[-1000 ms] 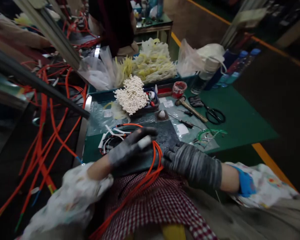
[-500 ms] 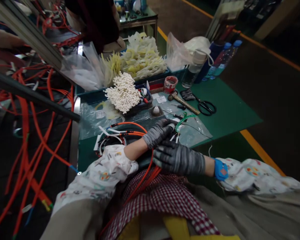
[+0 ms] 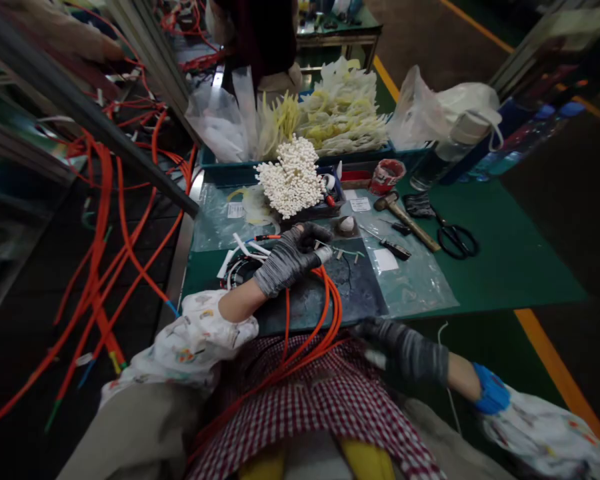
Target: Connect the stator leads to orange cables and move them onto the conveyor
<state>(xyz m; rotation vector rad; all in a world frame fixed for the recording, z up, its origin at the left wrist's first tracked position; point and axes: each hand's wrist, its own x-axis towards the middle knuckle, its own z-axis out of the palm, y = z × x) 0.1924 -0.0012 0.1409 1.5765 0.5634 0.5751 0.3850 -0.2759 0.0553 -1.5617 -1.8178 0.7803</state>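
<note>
My left hand (image 3: 290, 260), in a grey knit glove, rests on the dark mat (image 3: 355, 287) with its fingers curled round the ends of a bundle of orange cables (image 3: 325, 313). The cables loop down over my checked apron (image 3: 320, 400). My right hand (image 3: 400, 353), also gloved, sits low at the table's front edge over my lap, its fingers curled; what it holds I cannot make out. A bunch of white-tipped parts (image 3: 293, 180) stands just beyond my left hand.
A hammer (image 3: 405, 217), black scissors (image 3: 453, 237), a small screwdriver (image 3: 393, 248) and a red tape roll (image 3: 385, 177) lie on the green table (image 3: 505, 267). Trays of pale yellow parts (image 3: 340, 120) and plastic bags (image 3: 440, 113) sit behind. Orange cables (image 3: 105, 233) hang at left. Another person stands beyond.
My right hand has dropped from the mat to below the table edge. My left hand has drawn back left along the cable ends. The green tie it held is gone from view.
</note>
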